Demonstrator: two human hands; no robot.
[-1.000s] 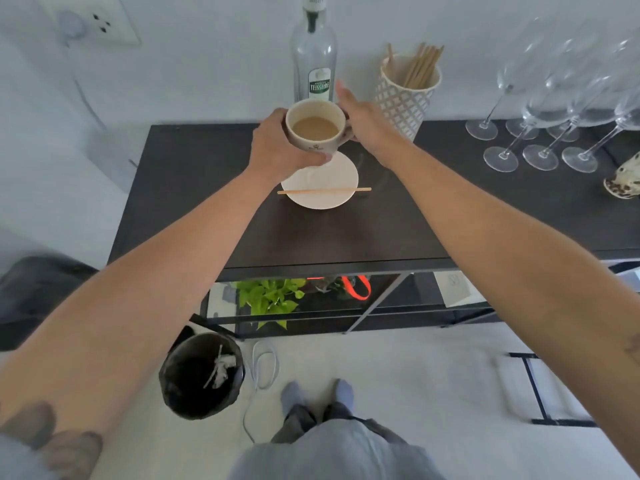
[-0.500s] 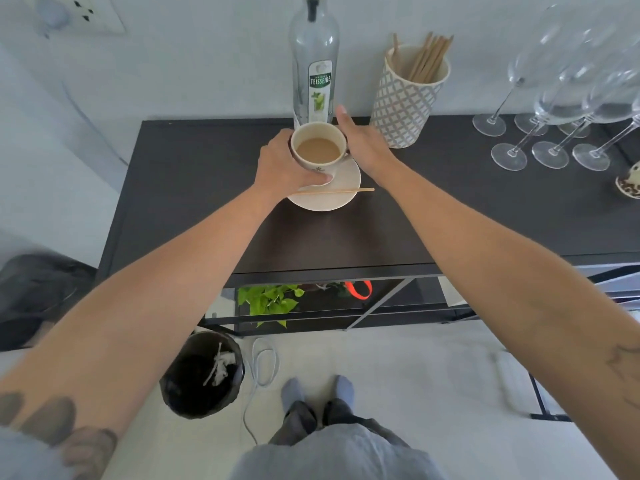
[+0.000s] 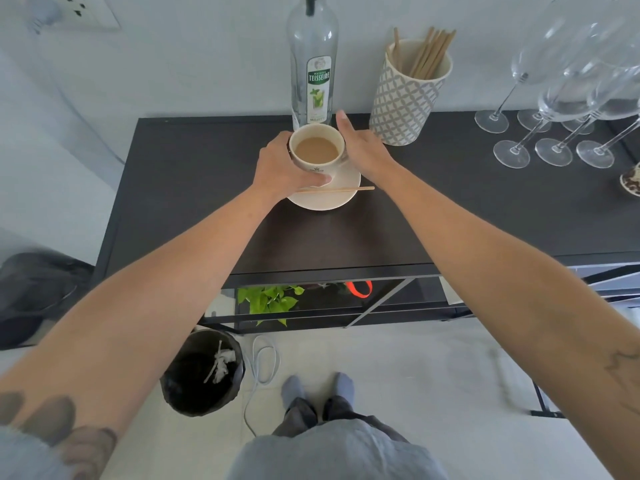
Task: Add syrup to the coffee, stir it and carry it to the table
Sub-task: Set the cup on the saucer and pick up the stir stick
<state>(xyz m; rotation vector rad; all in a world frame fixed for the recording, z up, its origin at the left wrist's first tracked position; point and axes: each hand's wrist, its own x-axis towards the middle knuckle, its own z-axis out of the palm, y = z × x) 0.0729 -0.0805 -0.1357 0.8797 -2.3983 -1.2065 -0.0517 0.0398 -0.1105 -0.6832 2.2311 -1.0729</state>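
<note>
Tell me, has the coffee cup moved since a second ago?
Yes. The coffee cup, gripped by the left hand, has come down toward the saucer; earlier it was held clear above it, in front of the syrup bottle.

Coffee cup (image 3: 317,157) between both hands, above saucer (image 3: 325,199).

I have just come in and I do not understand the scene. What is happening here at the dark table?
A person holds a cup of milky coffee with both hands. The left hand has its grip around the cup's side; the right hand lies against the other side. The cup is at the saucer, where a wooden stirrer rests. The syrup bottle stands behind.
</note>
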